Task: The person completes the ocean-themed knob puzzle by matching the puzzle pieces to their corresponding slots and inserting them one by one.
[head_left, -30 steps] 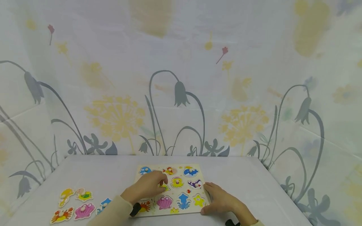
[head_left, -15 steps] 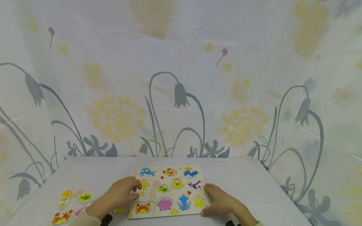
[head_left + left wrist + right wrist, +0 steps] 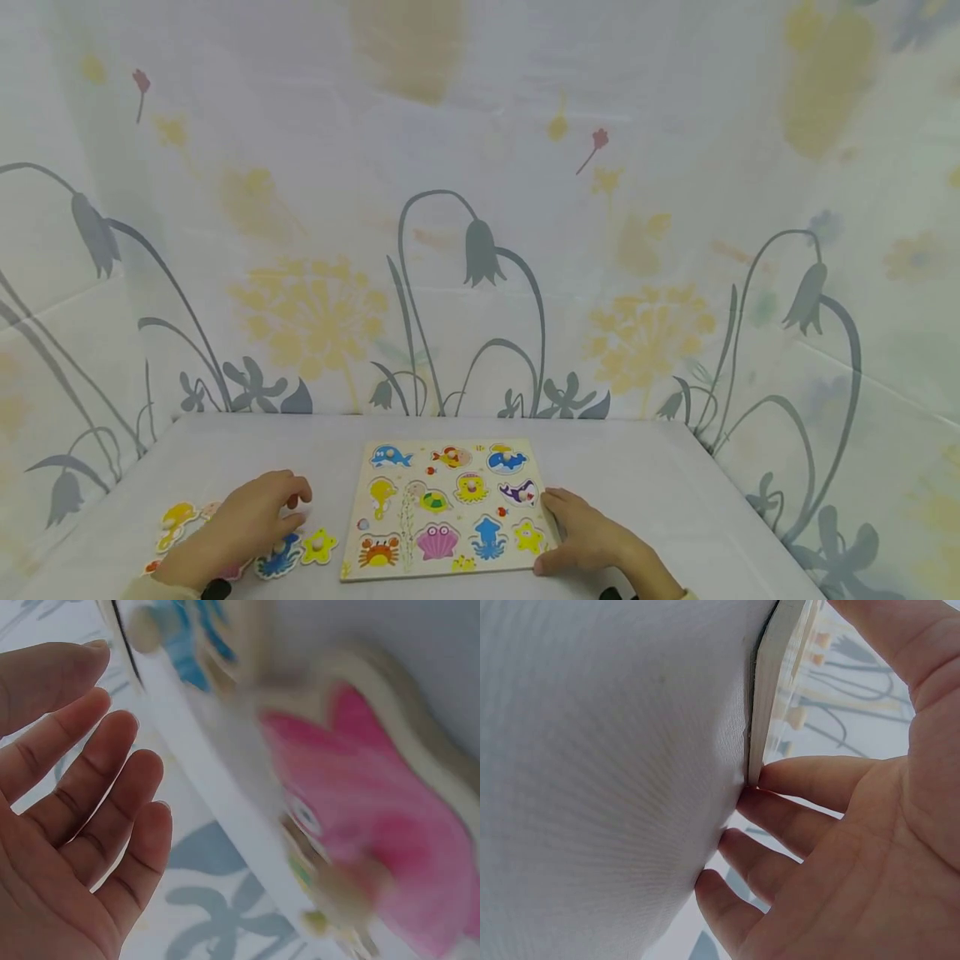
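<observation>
My left hand (image 3: 251,517) hovers with loosely bent fingers over loose knobbed puzzle pieces, nothing in its grasp. Under and beside it lie a blue squid piece (image 3: 281,560) and a yellow starfish piece (image 3: 319,547). A pink shell piece (image 3: 405,817) shows large in the left wrist view, mostly covered by the hand in the head view. At the right edge of the wooden puzzle board (image 3: 352,533), my right hand (image 3: 588,529) rests its fingertips against the side, thumb near the front corner. The right wrist view shows these fingers nearly straight, some touching the tablecloth.
A yellow seahorse piece (image 3: 176,525) lies at the left, with turtle and crab pieces largely hidden by the left arm. Pieces with knobs, such as the octopus (image 3: 471,487), sit in the board. Behind the white table (image 3: 637,467) hangs a flowered cloth (image 3: 480,333).
My left hand has moved left from over the board to the loose pieces, uncovering the seahorse, turtle and crab pictures on the board. The right hand stays at the board's edge.
</observation>
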Motion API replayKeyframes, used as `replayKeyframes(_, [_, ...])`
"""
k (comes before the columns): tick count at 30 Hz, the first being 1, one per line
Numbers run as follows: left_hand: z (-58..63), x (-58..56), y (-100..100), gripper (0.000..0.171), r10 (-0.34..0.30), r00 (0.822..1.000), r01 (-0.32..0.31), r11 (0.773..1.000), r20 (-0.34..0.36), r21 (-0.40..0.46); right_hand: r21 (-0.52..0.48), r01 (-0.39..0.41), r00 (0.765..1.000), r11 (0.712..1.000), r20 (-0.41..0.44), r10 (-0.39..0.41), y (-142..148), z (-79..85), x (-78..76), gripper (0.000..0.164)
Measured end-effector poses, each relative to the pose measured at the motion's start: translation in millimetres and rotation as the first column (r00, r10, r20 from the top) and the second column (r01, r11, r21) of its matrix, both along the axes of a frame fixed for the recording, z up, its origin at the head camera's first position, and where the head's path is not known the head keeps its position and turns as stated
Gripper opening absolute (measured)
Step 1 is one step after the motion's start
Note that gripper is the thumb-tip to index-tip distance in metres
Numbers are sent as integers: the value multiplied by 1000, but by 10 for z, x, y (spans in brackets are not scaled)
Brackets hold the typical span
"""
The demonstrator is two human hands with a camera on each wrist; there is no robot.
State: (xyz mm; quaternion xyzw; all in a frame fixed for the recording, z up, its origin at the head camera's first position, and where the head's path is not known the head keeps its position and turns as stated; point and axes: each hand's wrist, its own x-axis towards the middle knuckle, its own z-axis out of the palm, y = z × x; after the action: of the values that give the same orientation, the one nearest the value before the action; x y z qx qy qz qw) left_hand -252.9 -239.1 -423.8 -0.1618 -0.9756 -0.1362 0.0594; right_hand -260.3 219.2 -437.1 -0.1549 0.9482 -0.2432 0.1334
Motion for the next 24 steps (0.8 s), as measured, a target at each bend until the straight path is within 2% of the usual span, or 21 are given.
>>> replayKeyframes(12, [52,-13,-590,18,64,997,-65,998,47,17,-2,-13,1000,1000,7,13,4,1,-4,98])
replayKeyframes(14, [59,-16,-665,18,91,993,-93,995,75,26,-6,-12,1000,1000,10,12,3,1,0,98])
replayKeyframes(19, [50,-19,-760,16,111,986,-118,992,124,48,-6,-13,1000,1000,9,13,0,-3,1,98])
replayKeyframes(24, [11,-18,-801,15,105,986,-113,992,127,57,-2,-22,1000,1000,-3,22,5,0,-8,98])
